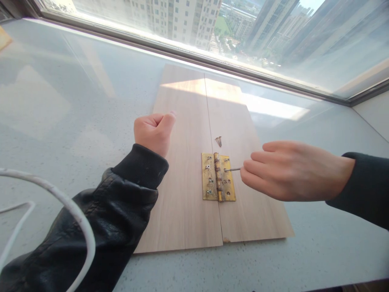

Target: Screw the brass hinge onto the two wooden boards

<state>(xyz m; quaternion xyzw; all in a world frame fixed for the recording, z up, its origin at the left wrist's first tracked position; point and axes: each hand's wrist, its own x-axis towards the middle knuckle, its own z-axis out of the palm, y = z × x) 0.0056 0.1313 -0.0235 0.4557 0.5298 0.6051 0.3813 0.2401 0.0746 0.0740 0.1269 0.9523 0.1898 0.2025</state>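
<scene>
Hinge point(218, 178), metal, just left of my right hand point(288, 171).
That hand is closed around a thin metal shaft point(234, 169), its tip at the hinge's nearer leaf. The hinge should handle as stiff and fairly heavy; take hold at the outer leaf edges. Loose screws point(219, 141) lie ahead-left of that hand. My left hand point(154, 132), farther left, is a tight fist, contents hidden.

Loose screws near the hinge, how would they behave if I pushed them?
The screws look slim and metallic, so they're probably stiff and light. Lying on the flat board, they may roll; bunched together, they'd likely scatter.
</scene>
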